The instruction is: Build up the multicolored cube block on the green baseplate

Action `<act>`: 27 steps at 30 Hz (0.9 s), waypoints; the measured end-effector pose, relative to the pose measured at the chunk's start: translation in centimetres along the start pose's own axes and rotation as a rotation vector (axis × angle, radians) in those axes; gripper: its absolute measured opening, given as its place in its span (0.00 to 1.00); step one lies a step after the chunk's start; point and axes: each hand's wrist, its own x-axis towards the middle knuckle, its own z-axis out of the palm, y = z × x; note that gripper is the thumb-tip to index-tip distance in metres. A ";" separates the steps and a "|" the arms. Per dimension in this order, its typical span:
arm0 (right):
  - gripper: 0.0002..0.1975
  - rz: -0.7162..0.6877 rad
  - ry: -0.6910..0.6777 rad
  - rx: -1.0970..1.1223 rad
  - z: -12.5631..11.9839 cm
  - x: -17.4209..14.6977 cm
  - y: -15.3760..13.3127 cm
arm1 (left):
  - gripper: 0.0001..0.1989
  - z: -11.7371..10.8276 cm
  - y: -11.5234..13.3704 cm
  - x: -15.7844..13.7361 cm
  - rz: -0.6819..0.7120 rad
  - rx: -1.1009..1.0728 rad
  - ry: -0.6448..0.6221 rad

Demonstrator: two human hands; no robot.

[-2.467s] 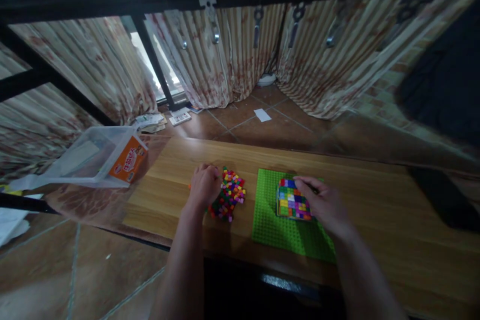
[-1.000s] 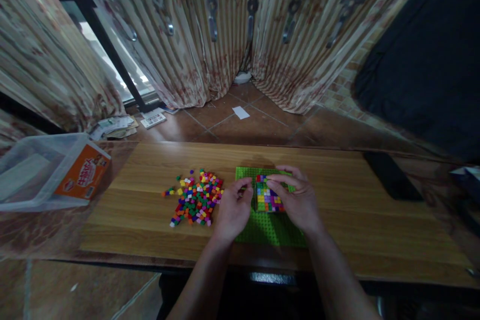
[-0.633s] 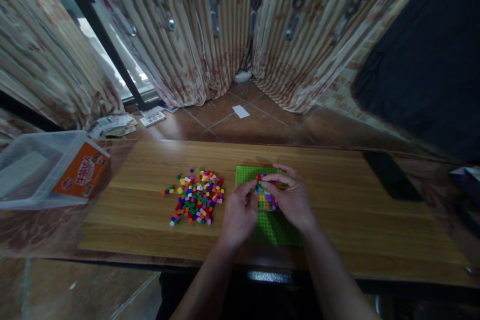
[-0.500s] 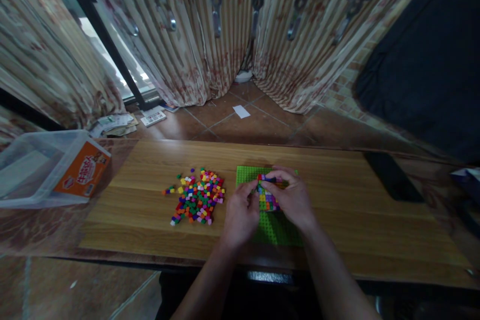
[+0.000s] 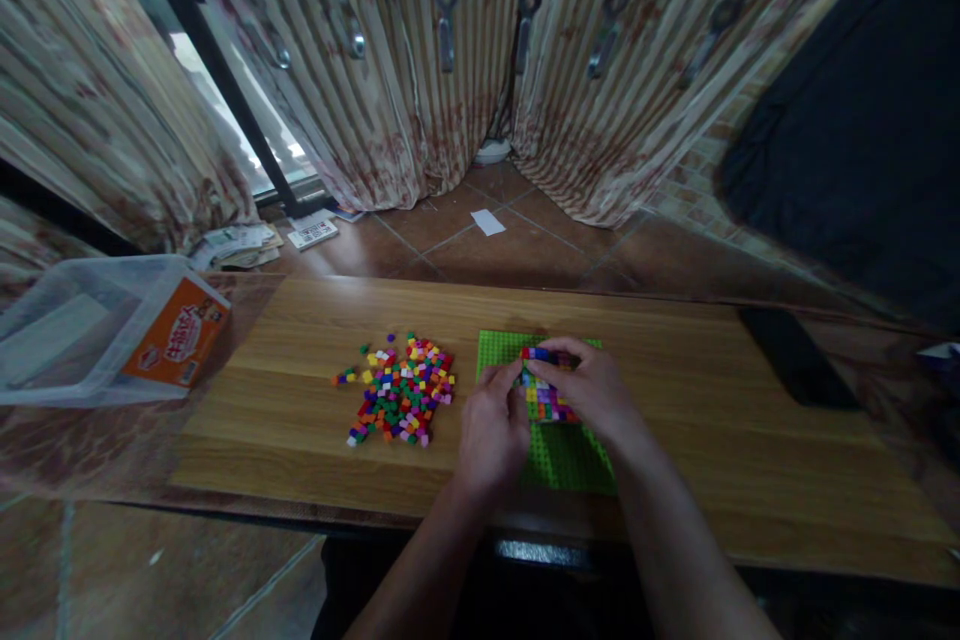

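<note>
A block of small multicoloured toy bricks [image 5: 546, 402] sits on a green studded baseplate [image 5: 566, 465], with its top row partly covered by fingers. My left hand [image 5: 491, 430] is closed at the left side of the block, thumb and fingertips together against its upper left edge. From the right, my right hand [image 5: 596, 395] reaches over the block; its thumb and forefinger are closed on the top row, near some blue bricks [image 5: 541, 354]. Whether a loose brick is between the fingers is hidden. To the left lies a pile of loose toy bricks [image 5: 401, 395] in many colours.
A clear plastic box [image 5: 97, 325] with an orange label stands at the table's left end. A dark flat object [image 5: 799, 358] lies at the right of the wooden tabletop [image 5: 697, 460]. Papers [image 5: 311, 230] lie on the floor beyond, before striped curtains [image 5: 397, 110].
The view has shifted slightly, so everything sits a little further right. My right fingers have moved slightly over the block's top row; my left hand stays at its left edge.
</note>
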 end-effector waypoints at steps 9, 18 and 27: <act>0.16 0.027 -0.004 -0.006 0.0 0.0 0.3 | 0.19 0.3 -0.1 -0.3 0.006 0.032 0.006; 0.24 -0.009 -0.016 -0.096 -0.8 -0.2 1.4 | 0.19 0.0 0.1 -0.3 -0.026 0.030 -0.020; 0.27 0.062 -0.039 -0.175 -1.1 -0.5 0.9 | 0.14 -1.6 -0.6 0.1 0.015 0.067 -0.030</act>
